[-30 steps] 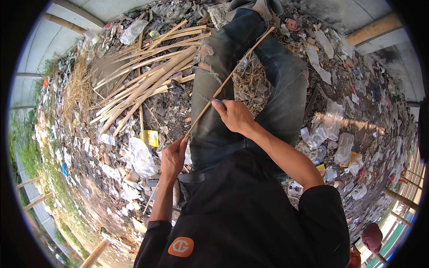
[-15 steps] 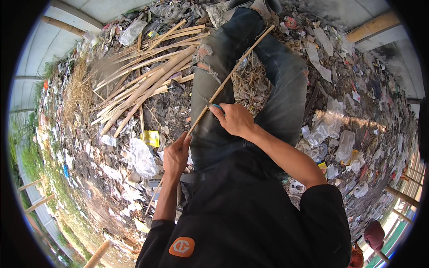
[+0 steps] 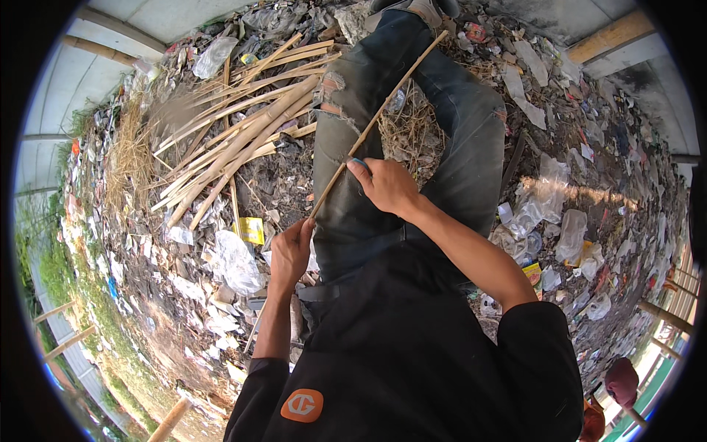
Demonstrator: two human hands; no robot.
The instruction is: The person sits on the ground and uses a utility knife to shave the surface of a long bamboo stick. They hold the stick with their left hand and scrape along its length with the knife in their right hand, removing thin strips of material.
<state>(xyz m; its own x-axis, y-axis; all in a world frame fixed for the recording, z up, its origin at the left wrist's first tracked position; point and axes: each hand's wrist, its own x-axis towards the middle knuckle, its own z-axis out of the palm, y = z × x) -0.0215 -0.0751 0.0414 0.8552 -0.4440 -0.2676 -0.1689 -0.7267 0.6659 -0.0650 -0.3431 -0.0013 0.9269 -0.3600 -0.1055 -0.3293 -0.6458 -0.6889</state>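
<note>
While gripped: bamboo strip (image 3: 383, 110), both hands

The ground (image 3: 294, 184) under you is bare dirt, covered almost everywhere with litter. Ahead and to the left of your left hand (image 3: 289, 252) lies a pile of split bamboo strips (image 3: 243, 132), fanned out and touching the dirt. Just left of that hand lie a yellow packet (image 3: 252, 230) and a crumpled clear plastic bag (image 3: 237, 261). To the right of your right hand (image 3: 384, 184) lie more clear plastic wrappers (image 3: 549, 214) and paper scraps (image 3: 526, 74). Dry straw (image 3: 412, 132) lies ahead of that hand.
</note>
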